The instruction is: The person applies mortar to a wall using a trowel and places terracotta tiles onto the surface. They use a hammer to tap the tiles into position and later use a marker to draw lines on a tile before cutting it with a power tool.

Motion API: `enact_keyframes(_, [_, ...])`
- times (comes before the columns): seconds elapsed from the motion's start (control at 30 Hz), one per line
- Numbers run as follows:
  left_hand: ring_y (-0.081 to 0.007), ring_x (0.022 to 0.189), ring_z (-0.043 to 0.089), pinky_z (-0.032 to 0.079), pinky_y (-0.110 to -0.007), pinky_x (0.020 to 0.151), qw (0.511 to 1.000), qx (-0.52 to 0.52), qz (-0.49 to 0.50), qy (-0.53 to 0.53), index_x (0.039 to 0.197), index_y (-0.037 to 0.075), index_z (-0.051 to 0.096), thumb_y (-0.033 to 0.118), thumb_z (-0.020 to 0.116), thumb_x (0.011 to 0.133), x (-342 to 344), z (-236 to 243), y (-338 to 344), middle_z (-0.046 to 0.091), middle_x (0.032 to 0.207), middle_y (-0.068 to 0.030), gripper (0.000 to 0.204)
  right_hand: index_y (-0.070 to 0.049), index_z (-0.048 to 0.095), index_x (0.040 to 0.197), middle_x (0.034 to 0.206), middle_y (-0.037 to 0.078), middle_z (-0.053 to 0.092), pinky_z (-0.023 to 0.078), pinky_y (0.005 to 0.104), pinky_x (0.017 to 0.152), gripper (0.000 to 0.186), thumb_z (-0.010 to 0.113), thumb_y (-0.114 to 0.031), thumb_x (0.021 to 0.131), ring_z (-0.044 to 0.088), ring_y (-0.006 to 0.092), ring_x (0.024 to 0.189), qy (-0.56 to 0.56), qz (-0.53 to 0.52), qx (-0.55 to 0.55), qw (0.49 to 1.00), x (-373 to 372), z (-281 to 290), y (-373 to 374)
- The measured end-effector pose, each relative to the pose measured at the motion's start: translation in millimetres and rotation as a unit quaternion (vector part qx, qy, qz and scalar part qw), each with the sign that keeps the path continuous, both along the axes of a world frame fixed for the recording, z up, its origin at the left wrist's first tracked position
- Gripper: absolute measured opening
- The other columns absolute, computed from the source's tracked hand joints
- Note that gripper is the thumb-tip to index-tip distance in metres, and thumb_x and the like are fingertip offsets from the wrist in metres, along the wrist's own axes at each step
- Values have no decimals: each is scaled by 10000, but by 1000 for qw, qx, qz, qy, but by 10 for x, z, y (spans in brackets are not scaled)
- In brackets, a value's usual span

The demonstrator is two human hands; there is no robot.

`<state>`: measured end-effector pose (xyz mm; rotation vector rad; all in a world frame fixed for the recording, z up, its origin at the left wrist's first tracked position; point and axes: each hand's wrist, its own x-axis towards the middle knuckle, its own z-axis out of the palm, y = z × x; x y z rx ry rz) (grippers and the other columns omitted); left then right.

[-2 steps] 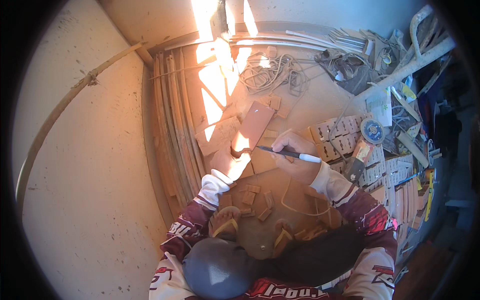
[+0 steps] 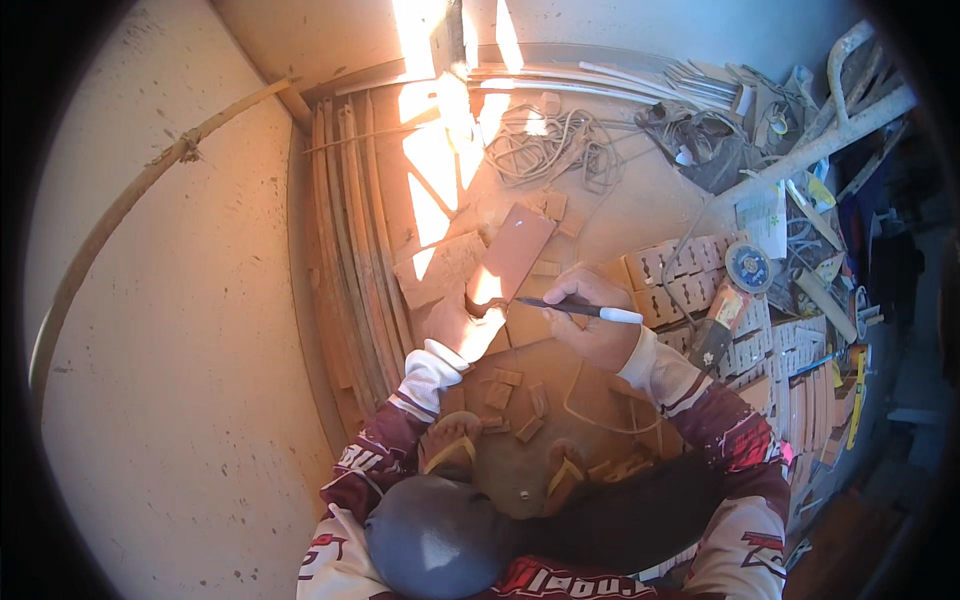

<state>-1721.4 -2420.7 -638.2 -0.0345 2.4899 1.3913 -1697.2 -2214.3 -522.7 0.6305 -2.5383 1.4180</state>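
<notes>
My left hand [image 2: 468, 326] is closed around the near end of a flat reddish-brown tile [image 2: 520, 246], which slants away to the upper right. Bright sunlight falls on part of the tile and on my fingers. In my right hand [image 2: 598, 318] a marker pen [image 2: 574, 309] is pinched, dark along its body with a white rear end. Its dark tip points left, close to the tile's near right edge; whether it touches, I cannot tell. Beneath the tile, a larger flat piece [image 2: 438, 268] lies on the dusty floor.
Small cut pieces [image 2: 500, 390] lie before my sandalled feet. An angle grinder [image 2: 722, 312] with a blue disc rests on stacked hollow bricks [image 2: 672, 262] at right. Long wooden strips [image 2: 350, 240] line the left wall. Coiled cable [image 2: 545, 145] lies beyond; a metal frame [image 2: 820, 140] stands far right.
The whole view has shifted very slightly. Both hands keep their hold on the tile and the marker pen, with hardly any movement.
</notes>
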Motion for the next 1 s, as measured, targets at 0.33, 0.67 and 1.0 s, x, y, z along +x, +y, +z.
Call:
enact_keyframes(0.33, [-371,717,642,487,-436,645,998,-54,-1,17,821,16,532,452,731,738,168,155,-159,630,711,-181,487,-35,617,871,855,96,613,514,312,607,169,702,23,737,636,217,713,-30,39,22,999,70,-385,-181])
enact_keyframes(0.67, [-336,706,639,479,-415,630,999,-44,-4,26,841,33,530,459,745,745,200,179,-92,625,707,-143,487,-40,603,885,864,94,606,513,314,598,175,673,35,743,632,227,706,-1,54,43,998,96,-409,-179])
enact_keyframes(1.0, [-320,697,638,479,-401,629,999,-32,-1,40,853,32,544,392,761,751,235,204,-65,625,710,-131,432,-35,564,879,818,78,536,452,324,562,158,628,47,761,552,216,632,-5,64,22,998,111,-452,-175])
